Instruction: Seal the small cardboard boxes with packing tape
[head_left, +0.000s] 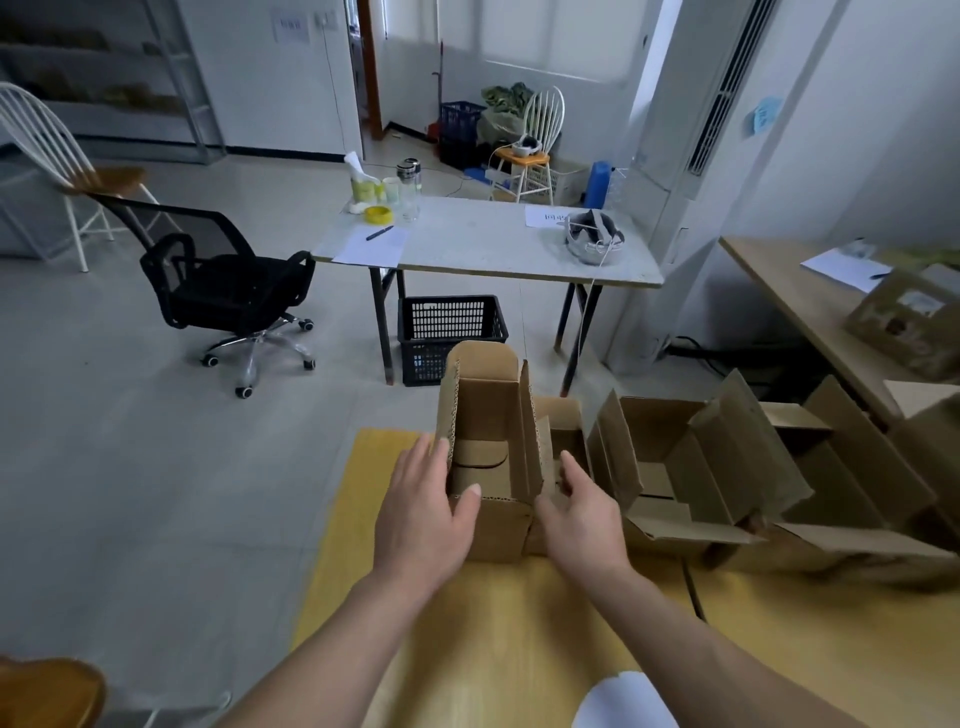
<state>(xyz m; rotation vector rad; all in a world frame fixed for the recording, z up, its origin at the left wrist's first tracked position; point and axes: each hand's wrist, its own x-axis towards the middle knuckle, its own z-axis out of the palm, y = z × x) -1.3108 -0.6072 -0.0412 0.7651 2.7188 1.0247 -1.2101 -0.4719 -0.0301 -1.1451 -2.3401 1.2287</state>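
Small cardboard box (488, 415) being steadied between left hand (423, 512) and right hand (584, 514); fingers extended, nothing gripped. Lid standing open, tape unseen, sealing not yet begun.

Yellow wooden table with open cardboard boxes.
The table (509, 634) carries one small open box (501, 527) near its far edge, with the flaps standing up. Just to its right sits a cluster of more open boxes (675, 467), flaps splayed, reaching toward the right side. A white paper (623, 701) lies at the near edge.
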